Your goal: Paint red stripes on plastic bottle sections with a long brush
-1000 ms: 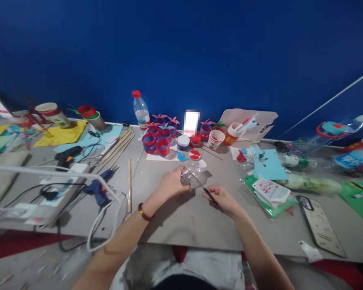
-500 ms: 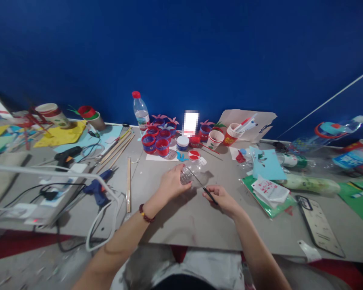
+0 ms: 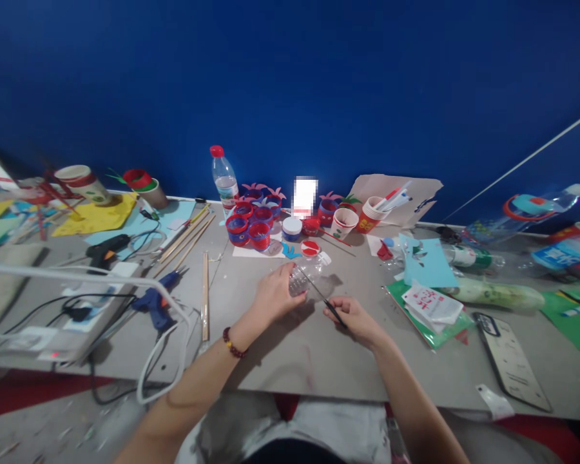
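Note:
A clear plastic bottle (image 3: 316,276) lies at the middle of the grey table (image 3: 290,361), its neck pointing up and to the right. Around its left end are the fingers of my left hand (image 3: 276,290), which has a beaded bracelet at the wrist. My right hand (image 3: 352,317) grips the black handle of a thin, long tool (image 3: 335,312), whose blade lies against the bottle's side. Whether it is a knife or scissors I cannot tell. Behind the bottle are a round red-and-white piece (image 3: 310,248) and a blue paper cutout (image 3: 290,251).
Several red and blue cups (image 3: 260,236) and an upright bottle (image 3: 225,180) stand at the back. A power strip (image 3: 84,316), cables and a blue glue gun (image 3: 155,303) lie left. On the right are blue paper (image 3: 428,261), a green packet (image 3: 423,322) and a phone (image 3: 512,361).

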### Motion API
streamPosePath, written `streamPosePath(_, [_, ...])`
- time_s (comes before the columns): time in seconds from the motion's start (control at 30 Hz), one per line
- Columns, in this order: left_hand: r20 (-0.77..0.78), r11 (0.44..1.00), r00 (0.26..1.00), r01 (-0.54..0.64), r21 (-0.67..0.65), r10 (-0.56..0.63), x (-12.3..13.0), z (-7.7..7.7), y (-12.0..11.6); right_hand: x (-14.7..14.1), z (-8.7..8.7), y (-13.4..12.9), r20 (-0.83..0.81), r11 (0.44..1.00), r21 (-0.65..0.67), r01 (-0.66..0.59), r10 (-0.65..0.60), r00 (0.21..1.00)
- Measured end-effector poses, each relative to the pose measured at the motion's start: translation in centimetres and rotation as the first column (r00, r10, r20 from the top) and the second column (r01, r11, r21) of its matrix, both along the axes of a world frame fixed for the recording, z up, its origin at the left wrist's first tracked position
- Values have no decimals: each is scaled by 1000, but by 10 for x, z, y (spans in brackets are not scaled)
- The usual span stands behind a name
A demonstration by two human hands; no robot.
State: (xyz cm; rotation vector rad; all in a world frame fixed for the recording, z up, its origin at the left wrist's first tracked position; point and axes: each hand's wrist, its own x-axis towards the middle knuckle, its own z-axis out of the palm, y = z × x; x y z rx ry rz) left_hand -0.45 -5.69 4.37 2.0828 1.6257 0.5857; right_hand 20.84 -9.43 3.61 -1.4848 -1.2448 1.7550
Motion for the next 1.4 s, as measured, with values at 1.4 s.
streamPosePath(1.4, [303, 990, 953, 68, -121, -28, -13, 10, 12, 9, 1, -1, 57, 998, 48, -37, 34, 998])
